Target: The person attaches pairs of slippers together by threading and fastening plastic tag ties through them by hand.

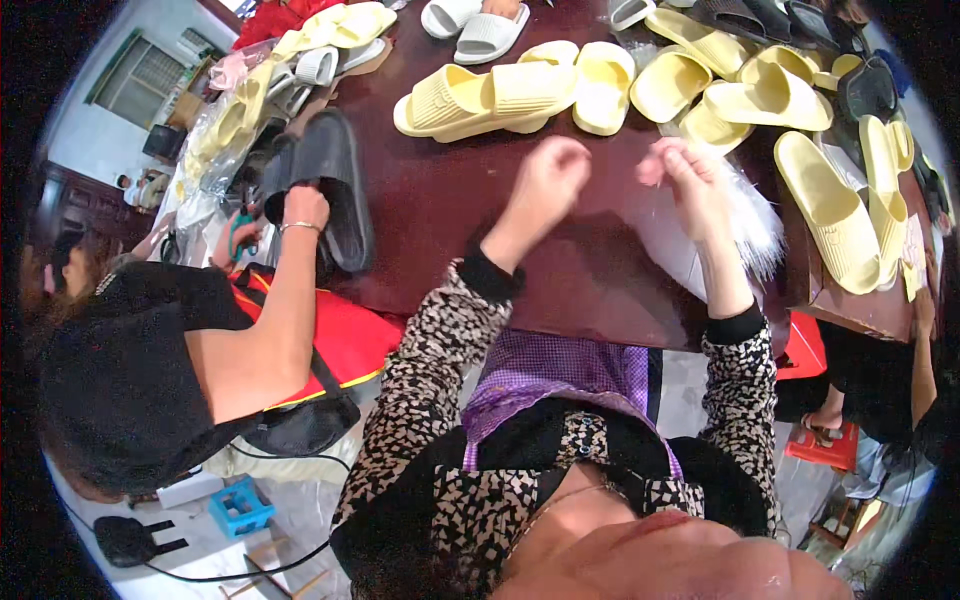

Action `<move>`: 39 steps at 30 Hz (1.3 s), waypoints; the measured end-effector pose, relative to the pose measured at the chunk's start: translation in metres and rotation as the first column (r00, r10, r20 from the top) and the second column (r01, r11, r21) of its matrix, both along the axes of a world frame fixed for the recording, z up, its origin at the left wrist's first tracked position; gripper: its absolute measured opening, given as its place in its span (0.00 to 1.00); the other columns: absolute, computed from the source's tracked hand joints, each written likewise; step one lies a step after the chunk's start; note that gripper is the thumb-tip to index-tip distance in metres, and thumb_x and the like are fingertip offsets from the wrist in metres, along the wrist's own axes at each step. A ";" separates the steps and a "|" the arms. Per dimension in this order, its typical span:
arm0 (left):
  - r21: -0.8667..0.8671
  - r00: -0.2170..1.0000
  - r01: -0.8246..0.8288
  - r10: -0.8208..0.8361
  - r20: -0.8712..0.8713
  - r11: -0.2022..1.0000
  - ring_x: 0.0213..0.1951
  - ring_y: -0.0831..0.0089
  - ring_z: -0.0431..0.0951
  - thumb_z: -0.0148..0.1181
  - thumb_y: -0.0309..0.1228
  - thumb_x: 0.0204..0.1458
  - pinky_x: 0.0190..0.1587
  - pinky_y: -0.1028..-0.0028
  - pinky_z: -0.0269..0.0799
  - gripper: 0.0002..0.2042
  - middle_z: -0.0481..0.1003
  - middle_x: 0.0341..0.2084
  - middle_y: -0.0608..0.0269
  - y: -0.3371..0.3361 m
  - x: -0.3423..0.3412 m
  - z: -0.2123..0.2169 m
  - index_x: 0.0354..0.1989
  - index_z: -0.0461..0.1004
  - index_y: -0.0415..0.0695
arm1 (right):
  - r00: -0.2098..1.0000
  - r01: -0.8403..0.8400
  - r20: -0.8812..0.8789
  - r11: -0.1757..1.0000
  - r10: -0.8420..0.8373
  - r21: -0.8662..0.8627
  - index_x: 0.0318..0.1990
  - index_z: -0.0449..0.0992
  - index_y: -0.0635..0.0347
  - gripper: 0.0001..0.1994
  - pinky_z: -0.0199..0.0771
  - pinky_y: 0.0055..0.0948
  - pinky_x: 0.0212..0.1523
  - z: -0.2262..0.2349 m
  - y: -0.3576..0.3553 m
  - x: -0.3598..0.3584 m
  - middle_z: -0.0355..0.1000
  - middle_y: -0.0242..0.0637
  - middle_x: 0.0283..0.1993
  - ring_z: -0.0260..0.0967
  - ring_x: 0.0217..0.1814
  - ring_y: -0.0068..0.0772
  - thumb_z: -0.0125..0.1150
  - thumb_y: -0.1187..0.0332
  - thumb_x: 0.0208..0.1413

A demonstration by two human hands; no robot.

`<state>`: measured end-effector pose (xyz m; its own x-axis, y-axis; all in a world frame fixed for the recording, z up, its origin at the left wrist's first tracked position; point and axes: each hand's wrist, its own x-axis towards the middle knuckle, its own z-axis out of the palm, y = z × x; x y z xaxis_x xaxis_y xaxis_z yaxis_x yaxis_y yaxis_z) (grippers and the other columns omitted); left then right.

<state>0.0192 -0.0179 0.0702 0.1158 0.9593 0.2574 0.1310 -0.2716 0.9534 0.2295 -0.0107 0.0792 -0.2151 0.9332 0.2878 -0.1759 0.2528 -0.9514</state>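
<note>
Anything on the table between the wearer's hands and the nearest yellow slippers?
Nothing visible. Bare dark tabletop lies between the left hand and the stacked yellow slippers. The right hand hovers over clear plastic bags, which lie beneath it, not toward the slippers.

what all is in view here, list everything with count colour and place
yellow slippers: many, pale yellow, spread over the far and right side of the table
dark slippers: a pair, black, held at the table's left edge by a co-worker's hand
white slippers: two, white, far edge
clear plastic bags: a stack, translucent white, under the right hand
table: one, dark red-brown, centre
stools: two, red, floor at right
small crate: one, blue, floor at lower left
left hand: closed, raised over the table
right hand: closed, over the bags; whether either pinches something cannot be told
</note>
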 end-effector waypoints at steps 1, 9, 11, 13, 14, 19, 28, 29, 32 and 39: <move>0.138 0.990 -0.116 0.126 -0.063 0.984 0.22 0.82 0.70 0.54 0.27 0.55 0.21 0.81 0.67 0.10 0.73 0.29 0.65 0.016 -0.016 0.001 0.43 0.71 0.37 | 0.993 -0.003 -0.120 0.999 -0.003 -0.051 0.42 0.73 0.64 0.09 0.71 0.21 0.31 0.000 0.001 0.004 0.73 0.33 0.31 0.69 0.29 0.23 0.48 0.69 0.63; -0.112 0.931 -0.364 0.363 -0.026 0.925 0.20 0.79 0.71 0.53 0.29 0.52 0.19 0.79 0.69 0.17 0.73 0.30 0.63 0.106 -0.066 0.027 0.48 0.68 0.32 | 0.939 -0.094 -0.344 0.942 -0.024 -0.323 0.41 0.72 0.62 0.09 0.60 0.18 0.19 0.006 0.002 0.004 0.65 0.28 0.25 0.57 0.17 0.18 0.47 0.67 0.63; -0.143 0.935 -0.354 0.349 -0.060 0.924 0.19 0.79 0.70 0.53 0.29 0.51 0.18 0.79 0.69 0.18 0.72 0.29 0.63 0.111 -0.068 0.023 0.49 0.68 0.32 | 0.925 -0.164 -0.379 0.922 0.021 -0.350 0.42 0.71 0.62 0.09 0.54 0.16 0.15 0.006 -0.001 0.003 0.64 0.28 0.25 0.53 0.15 0.16 0.47 0.67 0.63; -0.211 0.944 -0.329 0.320 -0.075 0.921 0.17 0.79 0.69 0.53 0.27 0.51 0.17 0.78 0.69 0.18 0.72 0.29 0.63 0.113 -0.069 0.022 0.49 0.68 0.31 | 0.931 -0.144 -0.366 0.921 0.001 -0.363 0.42 0.71 0.62 0.09 0.52 0.16 0.14 0.005 -0.001 0.004 0.64 0.28 0.25 0.51 0.15 0.15 0.47 0.67 0.63; -0.246 0.949 -0.316 0.305 -0.081 0.916 0.16 0.79 0.69 0.53 0.27 0.52 0.16 0.78 0.69 0.18 0.72 0.29 0.63 0.113 -0.066 0.024 0.50 0.68 0.31 | 0.937 -0.126 -0.348 0.918 -0.014 -0.375 0.42 0.71 0.62 0.09 0.49 0.16 0.14 0.005 0.000 0.005 0.64 0.28 0.25 0.49 0.14 0.14 0.47 0.67 0.64; -0.164 0.971 -0.213 0.227 0.069 0.963 0.20 0.78 0.72 0.52 0.24 0.51 0.19 0.78 0.70 0.17 0.72 0.26 0.61 0.076 -0.050 0.012 0.48 0.66 0.30 | 0.956 0.032 -0.243 0.884 -0.163 -0.467 0.40 0.71 0.61 0.10 0.45 0.15 0.12 0.000 0.007 0.000 0.61 0.25 0.23 0.47 0.13 0.13 0.50 0.63 0.62; -0.118 0.976 0.052 -0.025 0.218 0.992 0.24 0.76 0.74 0.53 0.22 0.52 0.29 0.80 0.70 0.17 0.73 0.32 0.60 -0.002 0.014 -0.003 0.51 0.65 0.30 | 0.962 0.172 -0.102 0.853 -0.253 -0.493 0.34 0.71 0.57 0.13 0.44 0.16 0.12 -0.022 0.027 0.015 0.58 0.21 0.20 0.48 0.14 0.12 0.58 0.57 0.58; -0.122 0.975 0.051 -0.024 0.219 0.991 0.24 0.76 0.74 0.53 0.22 0.52 0.29 0.80 0.70 0.17 0.73 0.32 0.60 -0.003 0.011 -0.007 0.51 0.65 0.30 | 0.968 0.207 -0.026 0.851 -0.250 -0.482 0.34 0.71 0.59 0.13 0.45 0.17 0.12 -0.023 0.028 0.014 0.58 0.21 0.20 0.48 0.14 0.13 0.57 0.57 0.58; 0.180 0.969 -0.080 0.119 -0.218 0.980 0.31 0.78 0.74 0.51 0.24 0.55 0.35 0.79 0.73 0.15 0.72 0.37 0.60 -0.009 -0.014 -0.014 0.50 0.66 0.32 | 0.966 0.260 0.123 0.854 -0.229 -0.450 0.33 0.72 0.62 0.14 0.46 0.19 0.12 -0.023 0.027 0.008 0.59 0.22 0.19 0.49 0.14 0.15 0.57 0.58 0.57; 0.703 0.502 -0.350 0.758 -0.417 0.619 0.51 0.59 0.68 0.58 0.29 0.49 0.50 0.64 0.67 0.23 0.63 0.52 0.43 -0.021 -0.053 -0.003 0.53 0.62 0.32 | 0.926 0.309 0.311 0.904 -0.215 -0.294 0.31 0.72 0.58 0.10 0.52 0.17 0.17 -0.027 0.022 0.015 0.60 0.22 0.21 0.54 0.18 0.14 0.55 0.60 0.57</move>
<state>-0.0338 -0.0386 0.0667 -0.0740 0.6279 0.7748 0.9149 -0.2663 0.3033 0.2448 0.0113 0.0517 0.0266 0.9964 -0.0811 0.1224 -0.0837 -0.9889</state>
